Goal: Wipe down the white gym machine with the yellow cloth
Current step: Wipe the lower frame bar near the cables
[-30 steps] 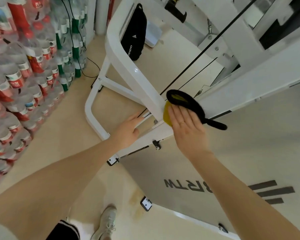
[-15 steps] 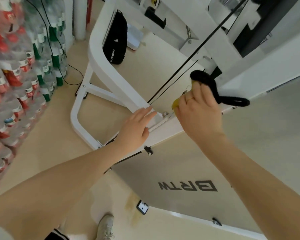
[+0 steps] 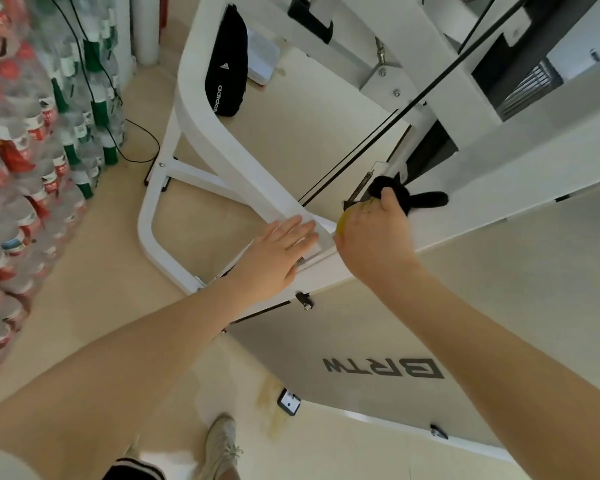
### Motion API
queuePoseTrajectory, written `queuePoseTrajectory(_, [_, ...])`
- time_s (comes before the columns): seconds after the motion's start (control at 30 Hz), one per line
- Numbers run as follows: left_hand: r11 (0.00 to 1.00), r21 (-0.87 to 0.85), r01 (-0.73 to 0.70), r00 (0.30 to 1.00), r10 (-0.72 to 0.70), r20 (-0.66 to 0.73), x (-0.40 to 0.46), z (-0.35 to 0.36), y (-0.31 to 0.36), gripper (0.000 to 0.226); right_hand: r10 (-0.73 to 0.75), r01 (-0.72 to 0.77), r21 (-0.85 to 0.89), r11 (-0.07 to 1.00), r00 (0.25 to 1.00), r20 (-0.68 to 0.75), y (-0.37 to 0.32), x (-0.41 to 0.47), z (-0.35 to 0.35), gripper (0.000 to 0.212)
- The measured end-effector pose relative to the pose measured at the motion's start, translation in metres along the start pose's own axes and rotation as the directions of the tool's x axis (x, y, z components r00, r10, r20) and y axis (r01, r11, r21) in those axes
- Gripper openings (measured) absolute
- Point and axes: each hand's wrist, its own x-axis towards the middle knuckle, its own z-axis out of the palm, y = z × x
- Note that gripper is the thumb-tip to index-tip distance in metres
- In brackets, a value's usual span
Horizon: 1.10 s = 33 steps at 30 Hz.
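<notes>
Cloth feel: yellow cloth (image 3: 344,219) – soft, light, bunches easily; judged best held as a wad in the palm so it stays flat on the metal.
Cloth position: mostly hidden under the right hand (image 3: 374,233), only a yellow edge shows at the thumb side, pressed on the white gym machine (image 3: 222,147) frame near the black cable (image 3: 354,161).
Right grip: fingers curled round the cloth, a black fuzzy piece (image 3: 409,199) pokes out past the fingertips – can't tell if it is part of the cloth.
Left grip: left hand (image 3: 278,254) spread flat, resting on the white bar just beside the right hand.
Machine: stiff, smooth painted metal, heavy, won't shift.
</notes>
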Motion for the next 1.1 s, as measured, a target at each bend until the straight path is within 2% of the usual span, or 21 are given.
queuePoseTrajectory(0.1, [0.998,-0.065,0.006,1.0,-0.007,-0.019,0.002,0.001,0.001,0.065,0.207,-0.211,-0.002,0.977,0.96,-0.188,0.026,-0.015,0.005,0.041])
queuePoseTrajectory(0.17, [0.999,-0.044,-0.01,1.0,0.009,-0.013,0.001,0.002,0.0,0.067,0.245,-0.253,0.0,0.967,0.936,-0.254,0.031,-0.02,0.011,0.042])
queuePoseTrajectory(0.27, [0.999,-0.038,-0.032,0.999,0.034,0.039,0.0,-0.001,0.0,0.07,0.19,-0.2,-0.018,0.98,0.955,-0.229,0.014,-0.018,0.022,0.049])
queuePoseTrajectory(0.33, [0.997,-0.049,-0.054,0.998,0.055,0.019,-0.003,-0.001,-0.004,0.067,0.13,-0.136,-0.011,0.991,0.969,-0.21,-0.006,-0.018,0.031,0.056])
queuePoseTrajectory(0.4, [0.997,-0.072,-0.038,0.999,0.038,-0.014,-0.012,0.001,-0.009,0.059,0.09,-0.101,-0.04,0.994,0.97,-0.226,-0.02,-0.02,0.041,0.051])
queuePoseTrajectory(0.47, [0.994,-0.101,0.046,0.999,-0.046,0.004,-0.025,0.008,-0.014,0.059,0.102,-0.099,0.026,0.995,0.939,-0.329,-0.026,-0.02,0.05,0.048])
queuePoseTrajectory(0.53, [0.98,-0.128,0.149,0.988,-0.141,0.066,-0.037,0.017,-0.02,0.064,0.134,-0.045,0.209,0.977,0.892,-0.432,-0.032,-0.016,0.057,0.045])
queuePoseTrajectory(0.6, [0.952,-0.161,0.261,0.964,-0.247,0.1,-0.045,0.028,-0.019,0.063,0.136,0.054,0.359,0.932,0.866,-0.482,-0.043,-0.013,0.062,0.045])
queuePoseTrajectory(0.67, [0.905,-0.204,0.372,0.926,-0.346,0.153,-0.05,0.036,-0.018,0.063,0.08,0.161,0.409,0.898,0.855,-0.512,-0.062,-0.014,0.071,0.046])
queuePoseTrajectory(0.8, [0.832,-0.273,0.483,0.875,-0.45,0.176,-0.063,0.06,-0.019,0.062,-0.186,0.329,0.381,0.864,0.912,-0.365,-0.105,-0.01,0.096,0.045])
queuePoseTrajectory(0.9, [0.782,-0.31,0.541,0.841,-0.498,0.212,-0.076,0.085,-0.021,0.062,-0.344,0.393,0.288,0.874,0.916,-0.206,-0.139,-0.001,0.116,0.052])
queuePoseTrajectory(0.97, [0.749,-0.336,0.571,0.821,-0.533,0.205,-0.083,0.101,-0.024,0.059,-0.352,0.373,0.219,0.902,0.927,-0.129,-0.162,0.011,0.117,0.056])
queuePoseTrajectory(1.03, [0.723,-0.327,0.608,0.794,-0.558,0.241,-0.09,0.12,-0.03,0.057,-0.31,0.316,0.074,0.946,0.947,-0.083,-0.177,0.03,0.118,0.053])
queuePoseTrajectory(1.1, [0.679,-0.342,0.65,0.76,-0.592,0.269,-0.094,0.138,-0.034,0.058,-0.374,0.373,0.023,0.927,0.927,0.016,-0.195,0.053,0.115,0.053])
